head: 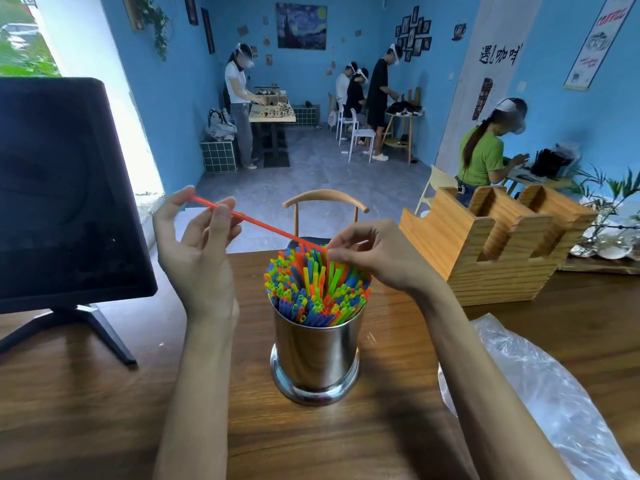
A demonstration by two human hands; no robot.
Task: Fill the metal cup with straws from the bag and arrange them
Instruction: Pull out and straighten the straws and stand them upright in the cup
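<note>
Metal cup (316, 355) stands upright on the wooden counter (104, 410), centre of view, already packed with mixed-colour straws (313, 289) (blue, green, yellow, orange) that rise above the rim and fan outward. Filling judged essentially complete; little free room visible among the ends. One orange straw (258, 223) lies nearly horizontal above the cup, running from 10 o'clock down to the bundle's top at 12 o'clock. Left hand (197, 237) holds its far end: thumb and index finger pinch it, the other fingers loosely spread. Right hand (370, 252) has fingertips drawn together at the straw's near end, just over the bundle; whether it grips this straw or a neighbouring one cannot be told. The plastic bag (540, 396) lies flattened on the counter at 4 o'clock from the cup, well apart; no straws discernible inside it, so it appears emptied or nearly so. Remaining, as judged: seat this last orange straw upright among the others, then even out the splayed ends. A wooden holder (485, 244) sits at 2 o'clock, a dark monitor (62, 188) at 9 o'clock.
</note>
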